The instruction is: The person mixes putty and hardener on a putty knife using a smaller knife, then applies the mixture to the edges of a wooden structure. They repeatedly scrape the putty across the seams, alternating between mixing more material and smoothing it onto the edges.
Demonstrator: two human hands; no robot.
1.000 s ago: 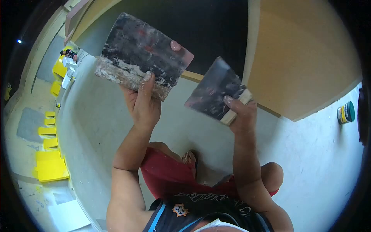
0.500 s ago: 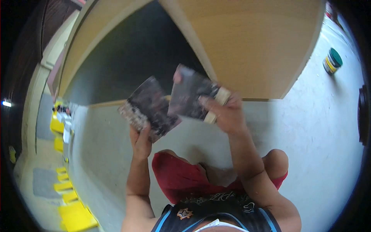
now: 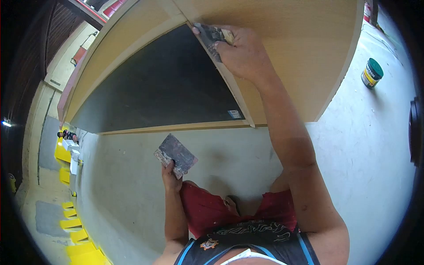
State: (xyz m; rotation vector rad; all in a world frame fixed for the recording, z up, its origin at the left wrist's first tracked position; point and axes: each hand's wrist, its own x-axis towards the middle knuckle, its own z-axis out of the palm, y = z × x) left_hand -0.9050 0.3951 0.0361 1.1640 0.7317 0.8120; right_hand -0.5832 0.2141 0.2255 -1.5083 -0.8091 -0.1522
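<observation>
Pale concrete floor point(image 3: 366, 145) fills the lower and right parts of the frame, and a big wooden cabinet point(image 3: 300, 53) lies across the top of it, its dark panel point(image 3: 163, 88) facing up.

At the top centre, the right hand point(image 3: 243, 53) is closed tight around the stub handle of a small putty knife point(image 3: 211, 37). That grip is full, fingers wrapped over the handle, with the blade pushed out toward the upper left. The blade sits right on the light wooden divider strip point(image 3: 234, 88) that runs diagonally from the top centre down to the lower right of the dark panel. The knife's flat edge lies along that strip, so its long axis follows the strip's line, and the free length of the strip extends away from the grip toward the lower centre of the frame, back toward the person's body.

Lower down, left of centre, the left hand point(image 3: 171, 179) holds a wider scraper blade point(image 3: 176, 155) upright by its bottom edge, thumb and fingers pinching it. It hangs over bare floor, well apart from the cabinet and from the strip. The right hand is plainly the nearer one to the joint.

Red shorts point(image 3: 212, 207) show beneath. A green-lidded can point(image 3: 372, 73) stands on the floor at the right, apart from both hands.
</observation>
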